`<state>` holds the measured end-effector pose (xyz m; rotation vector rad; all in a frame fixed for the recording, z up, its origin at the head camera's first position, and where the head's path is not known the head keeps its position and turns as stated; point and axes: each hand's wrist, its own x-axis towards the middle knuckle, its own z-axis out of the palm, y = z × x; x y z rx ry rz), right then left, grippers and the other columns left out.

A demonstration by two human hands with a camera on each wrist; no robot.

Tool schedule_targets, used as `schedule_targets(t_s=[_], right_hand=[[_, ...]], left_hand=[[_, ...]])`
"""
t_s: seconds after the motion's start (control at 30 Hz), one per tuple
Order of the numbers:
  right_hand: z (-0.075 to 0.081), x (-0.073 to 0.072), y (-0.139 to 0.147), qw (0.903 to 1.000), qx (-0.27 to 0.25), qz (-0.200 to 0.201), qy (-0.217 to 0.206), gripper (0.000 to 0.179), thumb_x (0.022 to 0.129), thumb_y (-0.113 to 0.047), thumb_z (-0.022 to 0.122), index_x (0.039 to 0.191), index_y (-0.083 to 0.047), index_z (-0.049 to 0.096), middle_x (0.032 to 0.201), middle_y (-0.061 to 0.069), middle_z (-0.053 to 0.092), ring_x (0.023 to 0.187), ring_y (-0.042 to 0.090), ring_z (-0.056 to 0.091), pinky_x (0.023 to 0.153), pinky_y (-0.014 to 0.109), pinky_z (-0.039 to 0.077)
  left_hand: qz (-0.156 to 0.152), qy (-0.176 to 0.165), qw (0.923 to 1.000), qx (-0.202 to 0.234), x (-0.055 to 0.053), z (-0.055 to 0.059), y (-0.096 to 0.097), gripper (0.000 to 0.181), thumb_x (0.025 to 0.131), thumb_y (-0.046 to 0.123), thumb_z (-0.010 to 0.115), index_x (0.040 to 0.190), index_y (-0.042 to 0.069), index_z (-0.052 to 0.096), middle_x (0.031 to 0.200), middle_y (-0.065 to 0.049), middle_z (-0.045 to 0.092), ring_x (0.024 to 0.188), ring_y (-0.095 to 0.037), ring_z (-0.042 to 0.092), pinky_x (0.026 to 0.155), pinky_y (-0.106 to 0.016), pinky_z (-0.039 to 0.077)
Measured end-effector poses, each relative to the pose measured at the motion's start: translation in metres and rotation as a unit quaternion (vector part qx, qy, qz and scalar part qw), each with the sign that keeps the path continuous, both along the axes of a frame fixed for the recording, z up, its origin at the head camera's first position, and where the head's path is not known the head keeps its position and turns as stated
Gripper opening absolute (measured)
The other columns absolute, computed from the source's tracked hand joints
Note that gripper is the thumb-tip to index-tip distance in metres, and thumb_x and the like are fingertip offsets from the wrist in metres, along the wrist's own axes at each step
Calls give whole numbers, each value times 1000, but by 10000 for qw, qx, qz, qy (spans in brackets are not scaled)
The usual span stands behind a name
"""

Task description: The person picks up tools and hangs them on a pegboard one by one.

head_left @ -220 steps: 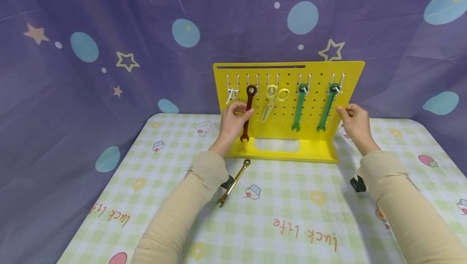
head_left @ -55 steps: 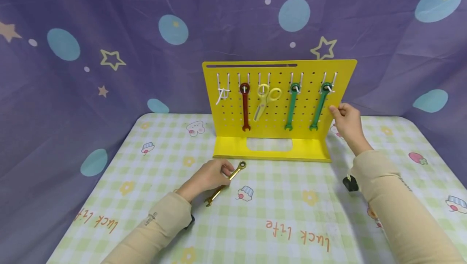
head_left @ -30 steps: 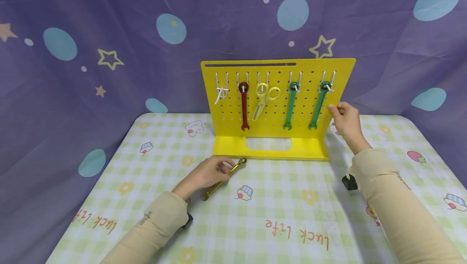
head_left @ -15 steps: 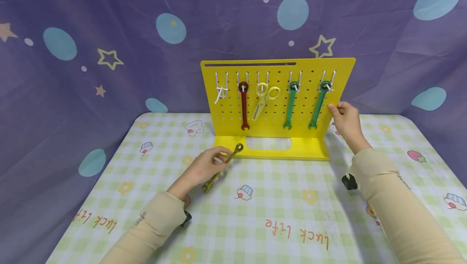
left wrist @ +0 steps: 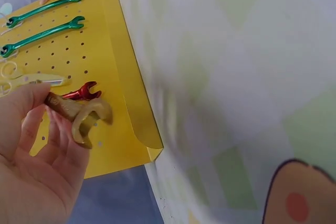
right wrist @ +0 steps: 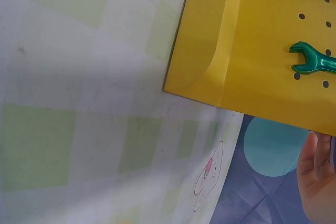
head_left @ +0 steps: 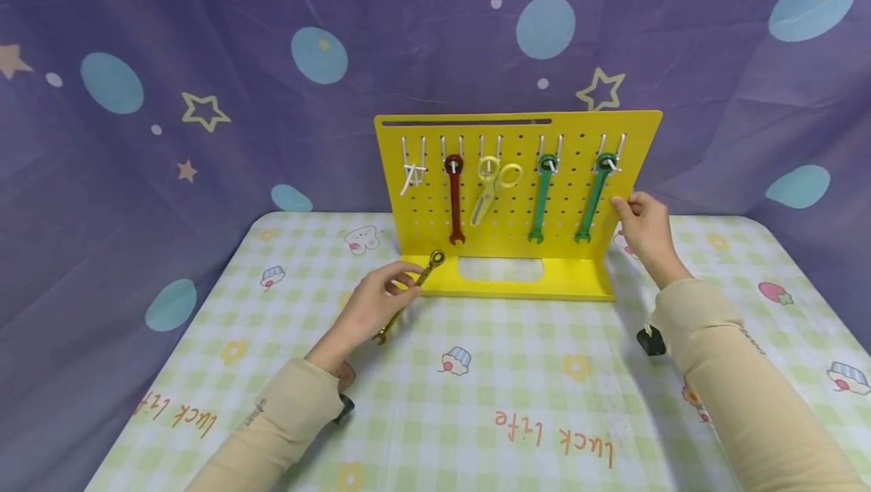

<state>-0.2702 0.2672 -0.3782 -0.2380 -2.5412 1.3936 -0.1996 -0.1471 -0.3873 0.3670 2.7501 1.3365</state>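
In the head view, my left hand point(head_left: 370, 304) pinches a gold combination wrench point(head_left: 426, 274) between thumb and fingers. It is raised off the cloth, ring end up and tilted toward the front left part of a yellow pegboard point(head_left: 510, 244). The left wrist view shows the wrench's open end point(left wrist: 71, 107) beyond my thumb. My right hand point(head_left: 649, 236) grips the board's right edge, thumb in front; the fingers behind are partly hidden. A red wrench point(head_left: 456, 208), pale yellow scissors point(head_left: 485, 201) and two green wrenches, one inner point(head_left: 542, 203) and one outer point(head_left: 594, 203), hang on white hooks.
At the board's left end is another white hook point(head_left: 413, 172). A yellow base ledge point(head_left: 578, 284) runs along its foot. Checked cloth point(head_left: 531, 371) covers the table, and a purple curtain point(head_left: 224, 16) stands behind it.
The red wrench, earlier in my left hand at the board, now hangs on its hook. My left hand has since lifted the gold wrench and moved forward. The right hand stays at the edge.
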Motion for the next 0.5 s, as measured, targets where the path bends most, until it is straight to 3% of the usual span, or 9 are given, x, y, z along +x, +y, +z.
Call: schedule_targets(t_s=[0.3, 0.5], right_hand=[[-1, 0, 0, 10000, -26, -13, 34, 43, 104, -39, 47, 106, 4, 50, 114, 31, 62, 54, 1, 51, 41, 27, 47], [-2, -1, -1, 9999, 9, 1, 173, 45, 104, -36, 48, 109, 8, 51, 116, 34, 62, 53, -3, 51, 49, 18, 47]], left_hand=[[178, 407, 9987, 266, -1, 7, 0, 31, 96, 19, 67, 127, 17, 65, 104, -5, 66, 88, -22, 60, 70, -35, 51], [327, 799, 9950, 501, 0, 11, 0, 32, 98, 16, 65, 129, 15, 62, 106, -6, 64, 93, -23, 60, 72, -35, 51]])
